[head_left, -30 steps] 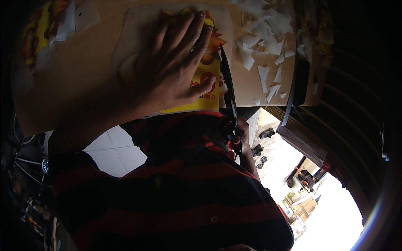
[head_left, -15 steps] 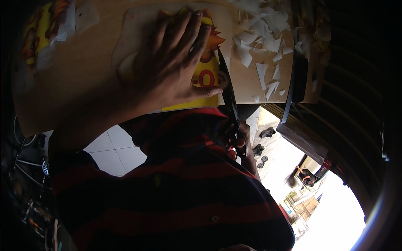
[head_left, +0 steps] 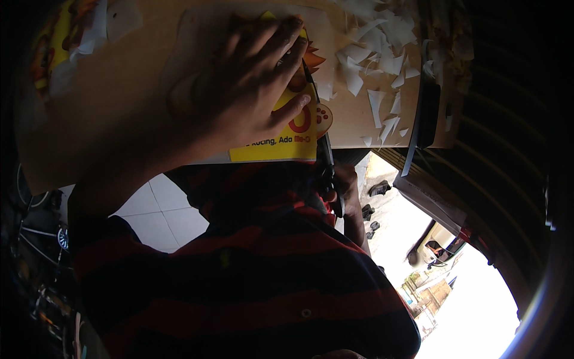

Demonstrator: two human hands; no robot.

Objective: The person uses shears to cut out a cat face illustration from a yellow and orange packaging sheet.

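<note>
My left hand lies with fingers stretched over a yellow printed sheet, pressing it against the table. Its thumb rests across a large red letter. Orange spiky artwork shows past the fingertips, and a round paw-print piece sticks out at the sheet's right edge. Dark scissors point away from me along that edge, their tip beside the orange artwork. At the table's near edge my right hand is closed round the scissors' handles; shadow hides part of its fingers. The blades partly pass by the paw-print piece.
White paper scraps lie scattered on the brown tabletop to the right. A dark long object is at the table's right side. More yellow and orange printed pieces lie at the far left.
My left thumb has moved up the sheet, uncovering dark lettering along its lower edge. The sheet has shifted slightly right and toward me. The scissors' tip has moved slightly left and away.
</note>
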